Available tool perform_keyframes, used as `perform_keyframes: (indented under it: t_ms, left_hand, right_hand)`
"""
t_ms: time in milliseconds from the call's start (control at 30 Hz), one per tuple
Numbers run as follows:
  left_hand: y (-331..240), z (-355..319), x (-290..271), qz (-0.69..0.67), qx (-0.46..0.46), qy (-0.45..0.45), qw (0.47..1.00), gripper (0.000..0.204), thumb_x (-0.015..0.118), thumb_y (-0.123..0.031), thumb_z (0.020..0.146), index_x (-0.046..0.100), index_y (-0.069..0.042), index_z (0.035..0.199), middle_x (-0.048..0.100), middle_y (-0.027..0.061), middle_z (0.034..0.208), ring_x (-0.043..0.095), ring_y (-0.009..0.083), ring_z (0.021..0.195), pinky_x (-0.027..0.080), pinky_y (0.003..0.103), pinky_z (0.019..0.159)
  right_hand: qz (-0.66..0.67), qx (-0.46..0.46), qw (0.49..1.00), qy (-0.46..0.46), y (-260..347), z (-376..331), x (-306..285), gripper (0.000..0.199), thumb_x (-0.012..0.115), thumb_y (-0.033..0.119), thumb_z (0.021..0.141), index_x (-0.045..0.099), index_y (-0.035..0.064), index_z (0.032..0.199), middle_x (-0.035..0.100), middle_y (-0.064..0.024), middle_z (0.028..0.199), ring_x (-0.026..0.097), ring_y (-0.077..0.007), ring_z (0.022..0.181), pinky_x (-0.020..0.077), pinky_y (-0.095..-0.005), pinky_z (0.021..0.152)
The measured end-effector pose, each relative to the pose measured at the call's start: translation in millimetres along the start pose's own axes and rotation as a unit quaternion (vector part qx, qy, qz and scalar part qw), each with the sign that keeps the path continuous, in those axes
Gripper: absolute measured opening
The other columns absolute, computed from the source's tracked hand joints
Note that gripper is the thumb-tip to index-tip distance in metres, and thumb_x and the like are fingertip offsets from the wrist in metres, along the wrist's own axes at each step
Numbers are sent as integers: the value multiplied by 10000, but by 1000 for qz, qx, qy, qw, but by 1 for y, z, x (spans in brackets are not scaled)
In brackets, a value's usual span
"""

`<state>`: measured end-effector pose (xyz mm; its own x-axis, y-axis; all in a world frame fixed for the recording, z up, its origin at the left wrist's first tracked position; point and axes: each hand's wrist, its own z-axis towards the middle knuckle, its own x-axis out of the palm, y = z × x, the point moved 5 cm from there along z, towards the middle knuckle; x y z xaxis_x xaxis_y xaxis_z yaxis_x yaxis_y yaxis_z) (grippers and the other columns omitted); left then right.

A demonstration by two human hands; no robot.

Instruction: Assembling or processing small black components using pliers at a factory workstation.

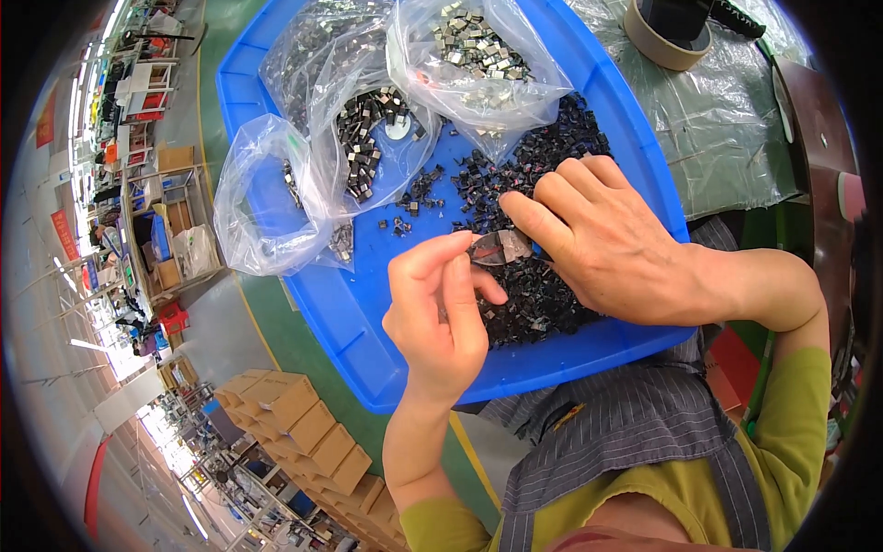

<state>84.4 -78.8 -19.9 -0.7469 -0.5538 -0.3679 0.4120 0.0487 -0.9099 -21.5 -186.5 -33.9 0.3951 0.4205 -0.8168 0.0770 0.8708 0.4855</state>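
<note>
In the middle, over a blue plastic tray (363, 363), both my hands meet at the metal jaws of a pair of pliers (504, 248). My right hand (602, 239) is closed round the pliers' grip, and a bit of blue shows under its fingers. My left hand (441, 308) pinches with thumb and forefinger at the tip of the jaws; the piece between them is too small to make out. Beneath my hands lies a spread pile of small black plastic parts (529, 308). A few loose black parts (421, 190) lie to its left.
Clear plastic bags hold small black-and-metal parts (361, 147) and silvery pieces (478, 41) in the tray's far half. A tape roll (669, 41) rests on the plastic-covered table (708, 129) at the far right. Stacked cardboard boxes (303, 428) and shelving stand to the left.
</note>
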Motion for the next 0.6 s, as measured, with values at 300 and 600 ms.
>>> perform_keyframes:
  t_ms: [300, 600]
  left_hand:
    - [10, 5, -6, -148, -207, 100, 962, 201, 429, -141, 1003, 524, 11, 1094, 632, 114, 733, 508, 81, 454, 360, 182, 422]
    - [5, 3, -7, -377, -177, 23, 909, 203, 460, -179, 1001, 485, -2, 1097, 581, 82, 675, 364, 49, 391, 289, 177, 363]
  right_hand:
    - [-3, -3, 999, 37, 1, -3, -3, 219, 586, 73, 710, 517, 48, 916, 501, -72, 773, 538, -237, 763, 384, -353, 680]
    - [186, 34, 980, 67, 2, 5, -3, 191, 615, 67, 794, 500, 4, 934, 588, -170, 795, 600, -375, 761, 472, -459, 683]
